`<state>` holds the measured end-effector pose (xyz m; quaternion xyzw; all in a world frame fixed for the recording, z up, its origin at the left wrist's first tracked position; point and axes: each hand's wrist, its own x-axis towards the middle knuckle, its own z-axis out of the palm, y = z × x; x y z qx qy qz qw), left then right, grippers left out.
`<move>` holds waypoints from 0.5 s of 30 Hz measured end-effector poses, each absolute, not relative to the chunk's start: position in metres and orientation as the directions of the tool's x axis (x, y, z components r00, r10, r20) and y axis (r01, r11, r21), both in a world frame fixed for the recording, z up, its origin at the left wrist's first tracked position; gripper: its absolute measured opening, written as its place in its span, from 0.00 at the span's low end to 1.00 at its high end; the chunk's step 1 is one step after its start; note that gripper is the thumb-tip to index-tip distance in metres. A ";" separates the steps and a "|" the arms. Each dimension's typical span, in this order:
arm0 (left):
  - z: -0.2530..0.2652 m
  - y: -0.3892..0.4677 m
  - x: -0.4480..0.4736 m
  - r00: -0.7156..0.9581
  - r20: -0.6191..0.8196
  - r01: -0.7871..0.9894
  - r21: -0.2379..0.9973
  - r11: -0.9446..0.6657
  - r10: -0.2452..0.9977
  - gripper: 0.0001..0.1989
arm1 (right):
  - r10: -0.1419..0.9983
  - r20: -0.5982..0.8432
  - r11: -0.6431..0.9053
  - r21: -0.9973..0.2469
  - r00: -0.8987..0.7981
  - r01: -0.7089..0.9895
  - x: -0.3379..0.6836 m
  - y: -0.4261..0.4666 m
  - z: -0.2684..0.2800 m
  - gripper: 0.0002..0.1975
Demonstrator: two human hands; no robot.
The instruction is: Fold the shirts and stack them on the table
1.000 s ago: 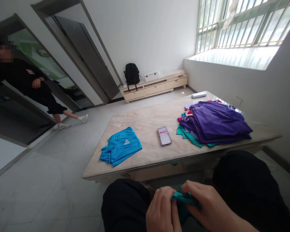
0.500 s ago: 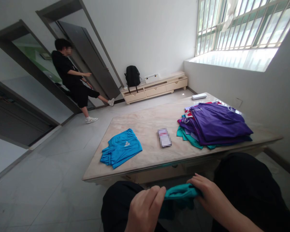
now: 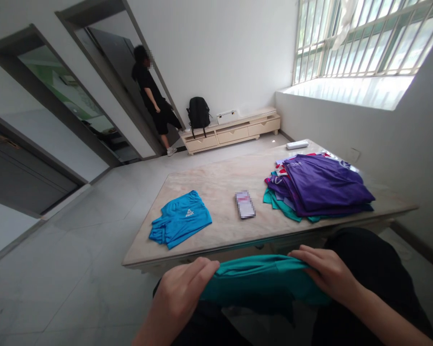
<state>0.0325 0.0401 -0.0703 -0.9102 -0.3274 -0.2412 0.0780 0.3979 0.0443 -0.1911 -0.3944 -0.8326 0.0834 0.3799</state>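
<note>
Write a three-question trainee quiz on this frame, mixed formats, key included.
1. True or false: the left hand and right hand both grip the teal garment.
2. What lies on the table between the folded blue shorts and the purple-topped clothing pile? A) phone B) cup C) scissors
3. What sits on the low cabinet near the person in black?

Key: 1 true; 2 A, the phone; 3 a black backpack.
</note>
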 end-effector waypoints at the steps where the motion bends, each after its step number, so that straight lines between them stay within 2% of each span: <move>1: -0.067 0.040 0.030 0.676 0.488 0.635 -0.005 -0.773 0.552 0.16 | 0.706 0.562 0.692 -0.418 -0.432 0.588 0.401 0.046 -0.185 0.14; 4: -0.059 0.039 0.025 0.692 0.492 0.622 -0.035 -0.782 0.528 0.16 | 0.693 0.509 0.719 -0.440 -0.510 0.538 0.410 0.047 -0.165 0.12; 8: -0.057 0.033 0.026 0.709 0.496 0.599 -0.048 -0.799 0.502 0.13 | 0.759 0.316 0.625 -0.601 -0.569 0.499 0.419 0.037 -0.139 0.11; 11: -0.067 0.031 0.030 0.708 0.509 0.602 -0.073 -0.795 0.489 0.12 | 0.803 0.132 0.513 -0.647 -0.580 0.563 0.427 0.029 -0.137 0.08; 15: -0.084 0.036 0.035 0.722 0.470 0.603 -0.067 -0.795 0.508 0.11 | 0.863 0.008 0.395 -0.634 -0.504 0.665 0.440 0.026 -0.155 0.15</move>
